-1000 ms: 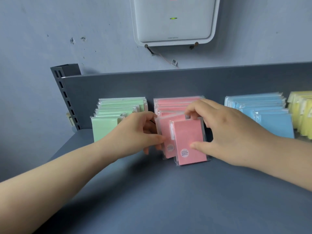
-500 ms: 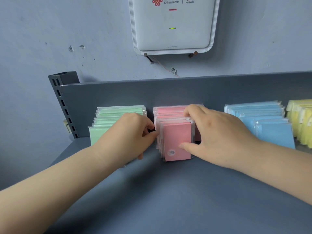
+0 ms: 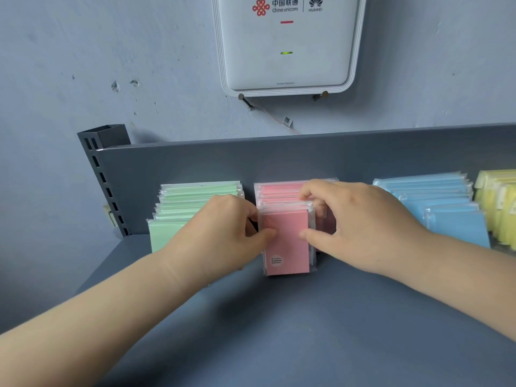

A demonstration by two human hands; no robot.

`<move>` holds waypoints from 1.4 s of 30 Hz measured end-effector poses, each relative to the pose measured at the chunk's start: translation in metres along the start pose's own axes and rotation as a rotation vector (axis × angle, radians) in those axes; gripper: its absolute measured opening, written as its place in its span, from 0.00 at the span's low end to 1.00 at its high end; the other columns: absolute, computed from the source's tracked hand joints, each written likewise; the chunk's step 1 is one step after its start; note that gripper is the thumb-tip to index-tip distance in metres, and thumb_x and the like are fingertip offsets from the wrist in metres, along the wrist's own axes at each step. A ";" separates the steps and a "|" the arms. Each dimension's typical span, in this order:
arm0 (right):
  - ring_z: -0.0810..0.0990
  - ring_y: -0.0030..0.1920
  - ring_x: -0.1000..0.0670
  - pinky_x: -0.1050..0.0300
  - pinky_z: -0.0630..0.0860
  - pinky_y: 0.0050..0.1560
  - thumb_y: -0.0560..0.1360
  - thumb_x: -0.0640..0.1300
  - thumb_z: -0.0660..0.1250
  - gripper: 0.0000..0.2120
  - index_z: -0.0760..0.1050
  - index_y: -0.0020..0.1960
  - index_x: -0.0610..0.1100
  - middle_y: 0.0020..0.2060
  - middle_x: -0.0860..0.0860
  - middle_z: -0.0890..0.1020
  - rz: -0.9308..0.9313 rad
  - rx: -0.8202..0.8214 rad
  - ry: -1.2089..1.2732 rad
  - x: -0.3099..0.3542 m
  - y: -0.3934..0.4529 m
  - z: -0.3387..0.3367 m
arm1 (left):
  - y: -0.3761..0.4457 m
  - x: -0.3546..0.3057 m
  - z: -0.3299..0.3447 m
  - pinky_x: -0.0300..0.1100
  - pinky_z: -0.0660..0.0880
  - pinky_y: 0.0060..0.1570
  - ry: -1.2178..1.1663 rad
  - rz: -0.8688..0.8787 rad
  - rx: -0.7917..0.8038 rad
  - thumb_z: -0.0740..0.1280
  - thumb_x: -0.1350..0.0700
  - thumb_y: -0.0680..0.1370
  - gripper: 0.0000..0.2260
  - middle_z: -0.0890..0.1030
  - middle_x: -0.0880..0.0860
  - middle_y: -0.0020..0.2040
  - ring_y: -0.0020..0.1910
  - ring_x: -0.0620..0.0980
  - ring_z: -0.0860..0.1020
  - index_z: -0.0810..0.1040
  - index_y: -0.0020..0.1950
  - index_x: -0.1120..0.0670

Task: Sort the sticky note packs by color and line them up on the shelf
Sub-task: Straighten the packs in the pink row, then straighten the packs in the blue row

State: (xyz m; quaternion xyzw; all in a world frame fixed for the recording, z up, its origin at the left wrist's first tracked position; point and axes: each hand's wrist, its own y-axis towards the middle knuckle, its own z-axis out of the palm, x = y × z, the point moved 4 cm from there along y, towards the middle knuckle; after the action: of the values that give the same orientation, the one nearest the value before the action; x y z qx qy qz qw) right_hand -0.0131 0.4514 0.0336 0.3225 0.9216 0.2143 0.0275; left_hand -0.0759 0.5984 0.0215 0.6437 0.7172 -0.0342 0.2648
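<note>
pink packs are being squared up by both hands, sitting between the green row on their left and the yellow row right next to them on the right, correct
Not quite. In the head view both hands, left hand and right hand, do hold the pink packs, and the green row is on their left. But the row next to them on the right is the blue row; the yellow row comes after the blue.

both hands on the pink sticky note packs, four colour rows on the shelf

the left hand (image 3: 223,233) and right hand (image 3: 360,227) pinch the front of the pink packs (image 3: 287,241) from either side, thumbs on the front pack's face; green packs (image 3: 190,202) stand to the left, blue packs (image 3: 435,202) and yellow packs (image 3: 499,202) to the right, all upright on the grey shelf (image 3: 307,331) below a white wall router (image 3: 287,46).
</note>
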 end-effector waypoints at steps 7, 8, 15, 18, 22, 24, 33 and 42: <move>0.57 0.24 0.65 0.64 0.64 0.35 0.67 0.63 0.62 0.22 0.75 0.53 0.49 0.38 0.58 0.80 -0.060 -0.154 -0.029 -0.013 -0.004 -0.003 | -0.006 -0.003 -0.025 0.36 0.73 0.37 0.234 -0.050 -0.162 0.67 0.43 0.72 0.16 0.83 0.47 0.36 0.34 0.43 0.77 0.80 0.48 0.55; 0.58 0.24 0.64 0.66 0.62 0.32 0.67 0.63 0.59 0.22 0.75 0.51 0.50 0.36 0.59 0.79 -0.059 -0.150 -0.013 -0.013 -0.003 -0.006 | -0.007 -0.006 -0.033 0.36 0.73 0.38 0.243 -0.040 -0.207 0.66 0.43 0.71 0.15 0.82 0.44 0.35 0.33 0.41 0.76 0.79 0.48 0.52; 0.68 0.29 0.60 0.59 0.65 0.38 0.68 0.56 0.64 0.07 0.71 0.44 0.56 0.35 0.57 0.76 -0.047 -0.218 0.121 -0.043 0.002 -0.059 | 0.007 -0.058 -0.054 0.40 0.72 0.36 0.331 0.139 -0.219 0.62 0.44 0.67 0.13 0.75 0.37 0.32 0.32 0.38 0.73 0.78 0.46 0.47; 0.69 0.30 0.59 0.58 0.67 0.38 0.70 0.54 0.66 0.05 0.72 0.44 0.56 0.36 0.57 0.77 -0.027 -0.176 0.069 -0.075 -0.003 -0.079 | 0.024 -0.086 -0.038 0.32 0.66 0.33 0.319 0.168 -0.149 0.63 0.43 0.67 0.09 0.76 0.32 0.30 0.35 0.33 0.73 0.76 0.44 0.43; 0.71 0.32 0.60 0.59 0.68 0.35 0.70 0.53 0.67 0.06 0.73 0.46 0.55 0.38 0.59 0.78 0.028 -0.052 0.040 -0.132 -0.018 -0.094 | 0.051 -0.119 -0.006 0.34 0.63 0.32 0.391 0.170 -0.052 0.67 0.46 0.72 0.08 0.78 0.35 0.38 0.34 0.30 0.69 0.76 0.50 0.44; 0.71 0.34 0.61 0.60 0.67 0.35 0.71 0.53 0.68 0.08 0.74 0.49 0.55 0.40 0.59 0.78 0.044 0.033 0.004 -0.158 -0.021 -0.096 | 0.066 -0.132 0.007 0.37 0.68 0.37 0.465 0.130 0.035 0.68 0.47 0.73 0.13 0.79 0.38 0.47 0.37 0.36 0.70 0.75 0.57 0.45; 0.75 0.47 0.52 0.55 0.75 0.46 0.69 0.51 0.71 0.16 0.72 0.54 0.52 0.47 0.58 0.78 0.058 0.221 -0.129 -0.202 -0.014 -0.070 | 0.096 -0.148 0.040 0.42 0.75 0.47 0.457 -0.033 0.154 0.72 0.50 0.70 0.19 0.80 0.39 0.50 0.40 0.39 0.75 0.74 0.59 0.43; 0.76 0.44 0.49 0.57 0.70 0.35 0.67 0.49 0.70 0.12 0.70 0.46 0.51 0.40 0.55 0.76 0.040 0.139 -0.228 -0.199 -0.014 -0.054 | 0.104 -0.137 0.059 0.38 0.74 0.41 0.375 -0.008 0.080 0.72 0.49 0.70 0.12 0.81 0.40 0.44 0.43 0.42 0.78 0.79 0.53 0.44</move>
State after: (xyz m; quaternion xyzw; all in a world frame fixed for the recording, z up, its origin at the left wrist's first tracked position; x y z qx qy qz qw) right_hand 0.1261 0.3008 0.0592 0.3645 0.9184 0.1122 0.1054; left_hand 0.0455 0.4686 0.0598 0.6460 0.7546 0.0567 0.1005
